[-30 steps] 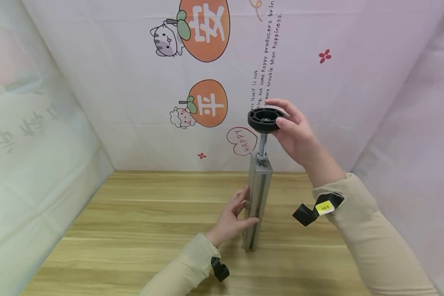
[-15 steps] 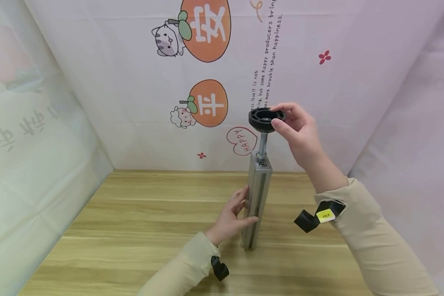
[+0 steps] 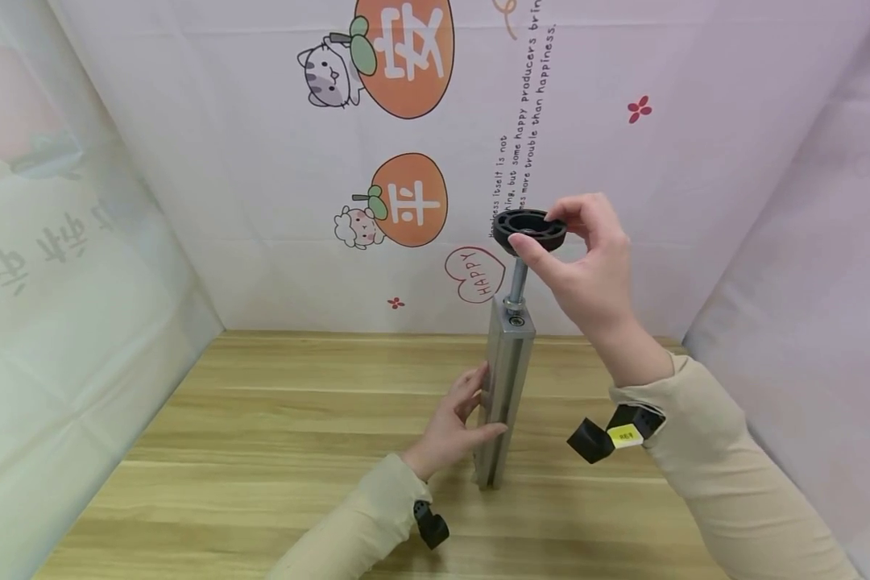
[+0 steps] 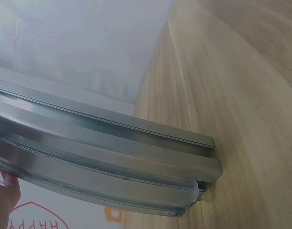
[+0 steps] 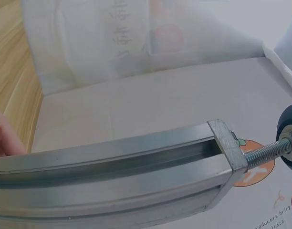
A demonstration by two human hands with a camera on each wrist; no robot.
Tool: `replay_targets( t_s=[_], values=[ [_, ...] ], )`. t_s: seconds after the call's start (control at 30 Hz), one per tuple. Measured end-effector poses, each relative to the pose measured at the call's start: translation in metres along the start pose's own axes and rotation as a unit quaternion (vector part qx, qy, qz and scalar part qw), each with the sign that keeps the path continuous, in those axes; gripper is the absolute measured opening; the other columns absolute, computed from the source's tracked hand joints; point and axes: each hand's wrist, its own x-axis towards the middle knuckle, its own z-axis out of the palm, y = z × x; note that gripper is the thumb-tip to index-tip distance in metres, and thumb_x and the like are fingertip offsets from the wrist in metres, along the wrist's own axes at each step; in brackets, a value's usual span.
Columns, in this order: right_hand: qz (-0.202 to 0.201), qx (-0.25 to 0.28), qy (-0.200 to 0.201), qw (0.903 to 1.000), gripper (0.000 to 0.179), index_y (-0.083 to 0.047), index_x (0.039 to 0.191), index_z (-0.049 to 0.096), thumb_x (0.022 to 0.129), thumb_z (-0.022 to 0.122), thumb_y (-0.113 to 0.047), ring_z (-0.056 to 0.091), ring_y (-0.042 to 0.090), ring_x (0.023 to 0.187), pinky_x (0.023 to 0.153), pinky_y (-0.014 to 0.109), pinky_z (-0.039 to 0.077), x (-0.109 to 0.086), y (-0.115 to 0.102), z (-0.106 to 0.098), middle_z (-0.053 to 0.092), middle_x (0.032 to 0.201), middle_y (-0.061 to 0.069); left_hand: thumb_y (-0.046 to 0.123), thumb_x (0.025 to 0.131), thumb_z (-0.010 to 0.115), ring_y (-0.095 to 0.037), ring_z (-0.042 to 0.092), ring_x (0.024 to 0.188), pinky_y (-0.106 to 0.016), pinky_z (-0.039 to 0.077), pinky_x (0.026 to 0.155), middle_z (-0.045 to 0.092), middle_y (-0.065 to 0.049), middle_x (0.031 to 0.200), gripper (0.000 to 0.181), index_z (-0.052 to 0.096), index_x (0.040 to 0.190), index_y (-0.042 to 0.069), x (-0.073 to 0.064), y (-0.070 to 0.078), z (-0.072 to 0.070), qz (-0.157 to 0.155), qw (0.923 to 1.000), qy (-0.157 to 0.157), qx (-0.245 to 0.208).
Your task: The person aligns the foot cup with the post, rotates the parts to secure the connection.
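Observation:
An aluminium extrusion profile (image 3: 506, 395) stands upright on the wooden table. From its capped top rises a threaded rod (image 3: 518, 282) bearing a black round levelling foot (image 3: 503, 234), its slotted side up. My left hand (image 3: 449, 431) grips the profile low down, thumb on the near side and fingers round the left. Up at the foot, my right hand (image 3: 598, 270) pinches the rim, with the thumb in front and fingers at the back right. In the right wrist view the bare thread (image 5: 267, 153) shows between the end plate (image 5: 228, 145) and the nut at the foot.
The table (image 3: 283, 451) meets a printed cloth backdrop (image 3: 275, 282) just behind the profile. Cloth walls also close in the left side (image 3: 80, 338) and the right side (image 3: 797, 322). Black wrist mounts (image 3: 431, 524) sit on both sleeves.
My right hand has turned round the foot, its thumb moving left across the front of the rim. The foot has shifted slightly right; my left hand keeps its hold on the profile.

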Motion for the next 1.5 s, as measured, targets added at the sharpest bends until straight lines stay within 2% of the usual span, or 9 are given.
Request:
replay_targets(
  t_s=[0.37,0.5,0.6,0.7,0.9,0.97,1.03,1.23,1.5],
  values=[
    [0.003,-0.04,0.025,0.9989,0.047,0.008,0.096,0.048,0.068,0.082,-0.008,0.042,0.004,0.086,0.079,0.021,0.039,-0.003,-0.006,0.004,0.041,0.089,-0.019,-0.009,0.08,0.068,-0.005,0.044,0.113,-0.03,0.04,0.105,0.034,-0.018,0.141,0.086,0.021,0.15,0.007,-0.001,-0.001,0.0,0.02,0.9998,0.0,-0.003],
    [0.012,0.004,0.017,0.9998,0.046,0.005,0.107,0.049,0.071,0.077,-0.004,0.046,0.007,0.09,0.083,0.022,0.04,-0.004,-0.005,0.003,0.045,0.091,-0.015,-0.008,0.08,0.069,-0.005,0.043,0.115,-0.027,0.04,0.105,0.034,-0.018,0.141,0.086,0.022,0.151,0.01,-0.001,-0.002,0.0,0.026,0.9996,0.0,-0.003],
    [0.026,0.108,-0.035,0.9932,0.039,-0.003,0.115,0.053,0.078,0.067,-0.007,0.049,0.011,0.093,0.084,0.019,0.043,0.0,0.001,0.0,0.05,0.099,-0.007,-0.007,0.081,0.068,-0.005,0.043,0.115,-0.028,0.041,0.105,0.034,-0.02,0.14,0.086,0.022,0.151,0.01,0.0,-0.002,0.001,0.036,0.9994,-0.001,-0.002],
    [0.048,0.291,-0.146,0.9443,0.038,-0.011,0.123,0.054,0.086,0.061,-0.017,0.052,0.015,0.099,0.089,0.022,0.045,0.01,0.011,-0.001,0.054,0.111,0.001,-0.008,0.081,0.068,-0.004,0.042,0.116,-0.03,0.04,0.106,0.035,-0.019,0.139,0.085,0.022,0.15,0.008,0.001,-0.002,0.0,0.035,0.9994,0.001,-0.003],
    [0.079,0.573,-0.352,0.7362,0.044,-0.009,0.133,0.047,0.09,0.043,-0.019,0.048,0.021,0.117,0.106,0.032,0.036,0.027,0.034,-0.001,0.051,0.13,0.013,-0.008,0.08,0.068,-0.006,0.041,0.12,-0.035,0.039,0.108,0.034,-0.019,0.14,0.084,0.022,0.15,0.005,0.001,-0.001,0.0,0.021,0.9998,0.001,-0.002],
    [0.077,0.617,-0.375,0.6878,0.046,-0.004,0.132,0.048,0.087,0.039,-0.014,0.045,0.025,0.121,0.109,0.035,0.033,0.029,0.038,0.0,0.049,0.133,0.017,-0.008,0.08,0.069,-0.007,0.041,0.12,-0.034,0.038,0.108,0.034,-0.019,0.141,0.085,0.022,0.15,0.006,0.001,-0.001,0.001,0.018,0.9998,0.001,-0.002],
    [0.078,0.649,-0.379,0.6552,0.047,0.0,0.128,0.05,0.084,0.037,-0.009,0.043,0.028,0.123,0.111,0.037,0.031,0.03,0.041,0.002,0.047,0.134,0.019,-0.008,0.08,0.069,-0.006,0.041,0.12,-0.032,0.038,0.108,0.034,-0.018,0.141,0.085,0.023,0.15,0.007,0.001,-0.001,0.001,0.016,0.9999,0.001,-0.002],
    [0.097,0.701,-0.354,0.6108,0.05,0.005,0.121,0.054,0.076,0.033,-0.007,0.043,0.031,0.123,0.11,0.037,0.031,0.027,0.043,0.008,0.048,0.132,0.02,-0.008,0.081,0.068,-0.007,0.041,0.119,-0.032,0.04,0.106,0.034,-0.019,0.14,0.085,0.023,0.15,0.008,0.0,-0.003,0.0,0.036,0.9993,-0.002,-0.002],
    [0.089,0.715,-0.339,0.6048,0.048,0.001,0.121,0.056,0.078,0.037,-0.008,0.04,0.03,0.121,0.104,0.037,0.035,0.023,0.043,0.01,0.05,0.129,0.019,-0.009,0.08,0.068,-0.006,0.041,0.12,-0.03,0.04,0.106,0.035,-0.019,0.14,0.085,0.022,0.15,0.006,0.001,-0.003,0.0,0.032,0.9995,-0.003,0.001]
  ],
)
